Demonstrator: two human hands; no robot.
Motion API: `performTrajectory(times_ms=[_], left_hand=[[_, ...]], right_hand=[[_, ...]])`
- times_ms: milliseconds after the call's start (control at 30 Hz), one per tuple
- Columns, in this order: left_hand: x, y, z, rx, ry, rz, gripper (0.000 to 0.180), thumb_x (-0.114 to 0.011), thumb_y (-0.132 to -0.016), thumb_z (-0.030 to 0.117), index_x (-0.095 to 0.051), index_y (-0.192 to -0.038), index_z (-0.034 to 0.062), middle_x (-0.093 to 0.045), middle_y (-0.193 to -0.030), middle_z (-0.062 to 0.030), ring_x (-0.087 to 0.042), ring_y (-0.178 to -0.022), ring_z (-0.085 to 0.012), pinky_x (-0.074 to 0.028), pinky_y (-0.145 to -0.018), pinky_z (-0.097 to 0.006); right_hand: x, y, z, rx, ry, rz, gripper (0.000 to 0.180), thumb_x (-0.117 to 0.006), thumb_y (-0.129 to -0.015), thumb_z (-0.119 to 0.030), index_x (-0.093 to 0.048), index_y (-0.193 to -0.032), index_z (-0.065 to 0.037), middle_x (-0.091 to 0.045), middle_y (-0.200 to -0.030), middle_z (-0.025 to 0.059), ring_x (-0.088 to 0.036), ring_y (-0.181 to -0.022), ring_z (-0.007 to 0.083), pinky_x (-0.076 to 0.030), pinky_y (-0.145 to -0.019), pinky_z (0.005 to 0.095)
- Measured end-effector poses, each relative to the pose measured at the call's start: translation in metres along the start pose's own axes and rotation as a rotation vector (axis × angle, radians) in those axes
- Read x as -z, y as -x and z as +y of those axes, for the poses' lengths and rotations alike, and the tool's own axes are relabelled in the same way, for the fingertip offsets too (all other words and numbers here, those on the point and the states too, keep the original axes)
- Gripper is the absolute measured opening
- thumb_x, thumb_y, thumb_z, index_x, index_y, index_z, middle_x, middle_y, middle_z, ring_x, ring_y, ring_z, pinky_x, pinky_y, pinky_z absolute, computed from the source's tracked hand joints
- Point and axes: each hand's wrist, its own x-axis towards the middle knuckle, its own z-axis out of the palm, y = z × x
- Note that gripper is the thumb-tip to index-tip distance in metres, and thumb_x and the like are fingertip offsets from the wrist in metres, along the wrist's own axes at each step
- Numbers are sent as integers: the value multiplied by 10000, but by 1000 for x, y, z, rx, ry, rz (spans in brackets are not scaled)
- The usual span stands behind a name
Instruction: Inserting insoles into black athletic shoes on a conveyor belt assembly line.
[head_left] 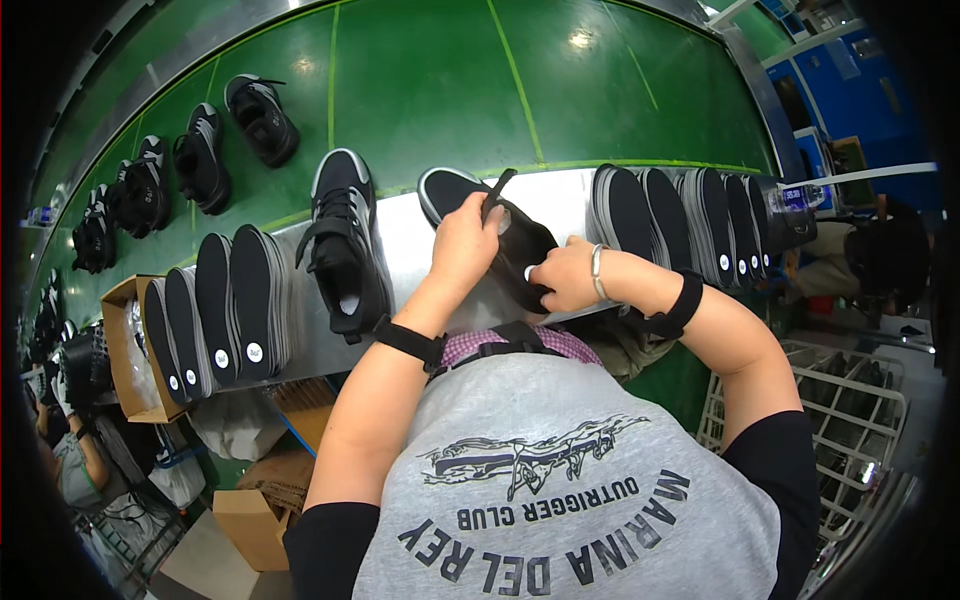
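A black shoe (pixel 520 245) with a grey-edged toe lies in front of me on the metal ledge, toe pointing away. My left hand (pixel 466 238) is closed on its upper, by the tongue and a black strap (pixel 498 192) that sticks up. At the shoe's opening, my right hand (pixel 572 276) has curled fingers gripping the heel end of a dark insole; a white spot shows at the fingertips. Most of the insole is hidden inside the shoe. To the left, another black shoe (pixel 345 240) stands with a white spot visible inside it.
Stacks of dark insoles stand left (pixel 262 300) and right (pixel 625 212) on the metal ledge (pixel 410 225). More black shoes (pixel 262 120) line the green conveyor belt (pixel 430 80). An open cardboard box (pixel 130 350) sits at the left end; a white wire rack (pixel 815 420) stands at right.
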Motion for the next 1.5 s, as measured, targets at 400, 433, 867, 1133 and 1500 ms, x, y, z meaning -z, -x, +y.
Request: performTrajectory(times_ms=[400, 433, 867, 1133, 1500], left_hand=[[-5, 3, -8, -60, 72, 30, 241, -518, -807, 213, -542, -948, 19, -596, -760, -194, -569, -740, -365, -437, -648, -403], [-6, 5, -8, -79, 94, 29, 241, -518, -808, 213, -541, -948, 18, -595, -760, -196, -569, -738, -365, -437, -647, -400], [4, 38, 6, -547, -298, 265, 391, -560, -585, -35, -509, -966, 35, -567, -689, -116, -564, -667, -276, -460, -596, -355], [0, 23, 1, -413, -198, 209, 314, -570, -676, -4, -512, -980, 45, -587, -744, -154, -572, -674, -324, -454, -592, -372], [-12, 1, -2, -175, -59, 228, 157, -558, -772, 124, -510, -905, 56, -589, -679, -165, -569, -638, -358, -444, -568, -427]], right_hand=[[-23, -20, 2, -59, -47, -117, 402, -447, -785, -322, -561, -1015, -12, -608, -931, 151, -553, -962, 277, -196, -947, 543], [-28, -18, 6, -38, -174, -14, 410, -459, -786, -340, -560, -1010, -12, -605, -929, 155, -550, -963, 279, -199, -940, 554], [-14, 55, 28, -100, -870, 902, 155, -536, -803, -85, -589, -898, 26, -623, -764, 64, -553, -680, 88, -439, -617, 213], [-12, -20, 3, -139, -329, 498, 177, -530, -730, -96, -621, -867, -30, -617, -809, 151, -596, -773, 302, -464, -698, 380], [12, -58, 0, -267, -162, 175, 175, -528, -703, -58, -629, -839, -13, -621, -872, 158, -602, -844, 274, -471, -720, 347]])
